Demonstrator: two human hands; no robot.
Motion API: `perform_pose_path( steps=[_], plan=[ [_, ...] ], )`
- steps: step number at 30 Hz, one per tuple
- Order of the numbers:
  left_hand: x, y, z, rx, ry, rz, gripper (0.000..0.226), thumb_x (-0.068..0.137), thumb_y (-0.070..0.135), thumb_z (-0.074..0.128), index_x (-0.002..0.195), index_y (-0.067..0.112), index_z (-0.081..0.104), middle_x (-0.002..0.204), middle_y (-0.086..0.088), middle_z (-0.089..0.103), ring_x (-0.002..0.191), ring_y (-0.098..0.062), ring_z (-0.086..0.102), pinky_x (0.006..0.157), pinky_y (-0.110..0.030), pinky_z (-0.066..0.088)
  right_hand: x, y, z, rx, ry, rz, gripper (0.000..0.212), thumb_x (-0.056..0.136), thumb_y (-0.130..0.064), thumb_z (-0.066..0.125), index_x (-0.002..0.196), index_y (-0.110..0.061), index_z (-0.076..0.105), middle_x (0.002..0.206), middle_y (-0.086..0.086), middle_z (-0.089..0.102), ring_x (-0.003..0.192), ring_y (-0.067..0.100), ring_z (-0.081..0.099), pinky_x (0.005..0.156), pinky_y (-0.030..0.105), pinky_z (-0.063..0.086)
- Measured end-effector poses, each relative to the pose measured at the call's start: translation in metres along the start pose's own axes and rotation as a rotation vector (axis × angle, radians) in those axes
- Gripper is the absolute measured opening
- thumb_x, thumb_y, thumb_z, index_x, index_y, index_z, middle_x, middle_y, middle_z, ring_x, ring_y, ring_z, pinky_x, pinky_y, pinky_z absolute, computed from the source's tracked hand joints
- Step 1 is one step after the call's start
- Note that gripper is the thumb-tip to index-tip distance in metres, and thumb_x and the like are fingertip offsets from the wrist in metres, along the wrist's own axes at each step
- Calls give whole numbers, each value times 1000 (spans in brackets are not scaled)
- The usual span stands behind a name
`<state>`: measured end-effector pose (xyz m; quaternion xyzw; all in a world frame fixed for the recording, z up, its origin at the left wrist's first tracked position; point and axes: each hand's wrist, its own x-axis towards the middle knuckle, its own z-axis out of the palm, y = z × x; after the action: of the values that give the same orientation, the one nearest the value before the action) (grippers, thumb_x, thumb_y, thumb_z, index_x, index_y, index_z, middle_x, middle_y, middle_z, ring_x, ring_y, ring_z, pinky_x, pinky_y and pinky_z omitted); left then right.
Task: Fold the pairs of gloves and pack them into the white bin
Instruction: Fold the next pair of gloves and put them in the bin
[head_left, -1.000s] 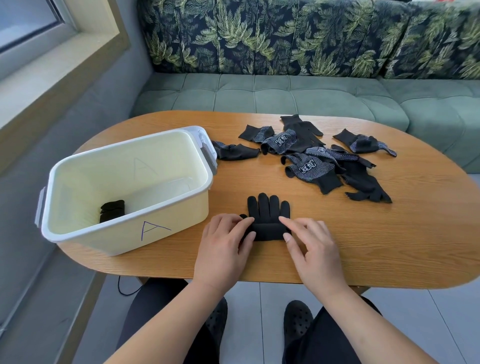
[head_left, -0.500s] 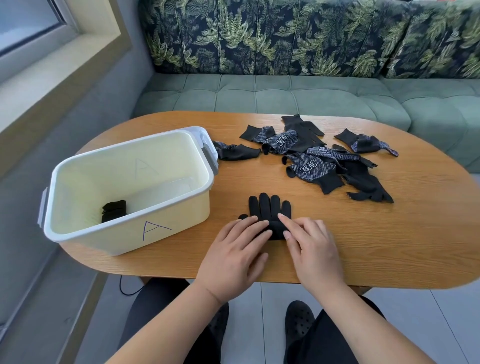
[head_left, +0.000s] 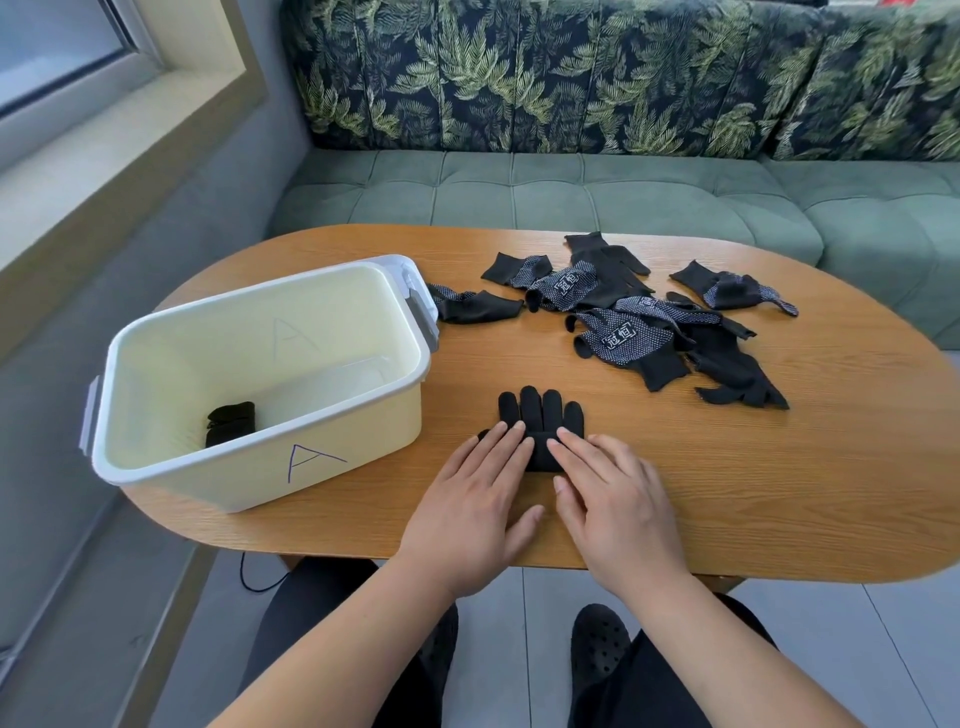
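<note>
Partly hidden: glove (head_left: 540, 413) lower half under flat left hand (head_left: 470, 499), right hand (head_left: 618, 499).

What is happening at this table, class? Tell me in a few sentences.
A person presses the left hand and right hand flat on a black glove at the near edge of the table. One folded bundle already lies in the white bin. A pile of loose gloves lies farther back, unfolded.
</note>
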<state>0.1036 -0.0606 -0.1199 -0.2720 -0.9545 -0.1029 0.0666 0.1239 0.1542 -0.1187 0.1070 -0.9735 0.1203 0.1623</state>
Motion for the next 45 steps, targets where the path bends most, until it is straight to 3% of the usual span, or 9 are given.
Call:
perform_pose_path(
  steps=[7, 14, 20, 28, 32, 36, 41, 45],
  plan=[
    [0, -1, 1, -20, -37, -16, 78, 110, 62, 27, 171, 15, 17, 180, -2, 7, 166, -13, 0, 135, -40, 11, -1, 0, -2, 13, -14, 4, 46, 108, -40, 48, 151, -26, 60, 157, -13, 55, 147, 18, 45, 111, 43, 44],
    [1, 0, -2, -75, -16, -60, 73, 109, 60, 31, 170, 20, 25, 179, 4, 13, 166, -14, 3, 134, -40, 14, 3, 2, -4, 46, -103, 46, 48, 106, -40, 52, 153, -32, 55, 162, -20, 46, 155, 11, 33, 117, 41, 41],
    [0, -4, -6, -198, 88, -75, 55, 107, 48, 51, 156, 23, 49, 157, 9, 44, 153, -17, 34, 124, -41, 35, 6, 5, -6, 118, -126, 53, 43, 105, -37, 56, 148, -33, 55, 159, -22, 46, 156, 7, 28, 120, 39, 38],
    [-4, -8, -8, -340, 205, -108, 33, 108, 30, 61, 140, 26, 62, 136, 13, 62, 133, -14, 51, 110, -38, 45, 0, 5, -10, 242, -50, 73, 38, 98, -34, 70, 136, -34, 66, 136, -25, 61, 141, 4, 44, 114, 36, 43],
    [-6, -7, -14, -454, 204, -191, 36, 109, 35, 56, 145, 29, 57, 128, 13, 65, 126, -11, 55, 104, -37, 49, -1, 6, -13, 409, -10, 181, 34, 94, -33, 77, 127, -40, 73, 114, -29, 56, 113, 3, 58, 91, 31, 53],
    [-7, -4, -17, -503, 212, -232, 35, 109, 44, 52, 141, 31, 58, 123, 14, 66, 119, -7, 58, 99, -36, 52, 0, 8, -15, 531, -19, 247, 35, 93, -37, 78, 125, -50, 71, 98, -18, 57, 96, 4, 60, 80, 27, 50],
    [-6, -6, -15, -463, 272, -219, 30, 110, 37, 54, 138, 25, 59, 124, 11, 63, 114, -12, 59, 94, -38, 53, 3, 8, -15, 575, -13, 294, 37, 95, -40, 75, 130, -51, 68, 99, -17, 64, 98, 4, 62, 84, 29, 53],
    [-6, -5, -10, -377, 341, -167, 31, 109, 24, 61, 139, 17, 62, 134, 4, 61, 122, -18, 58, 101, -40, 52, 6, 8, -16, 572, 30, 289, 38, 96, -33, 77, 132, -41, 69, 99, -19, 63, 90, 9, 63, 79, 28, 54]
  ],
)
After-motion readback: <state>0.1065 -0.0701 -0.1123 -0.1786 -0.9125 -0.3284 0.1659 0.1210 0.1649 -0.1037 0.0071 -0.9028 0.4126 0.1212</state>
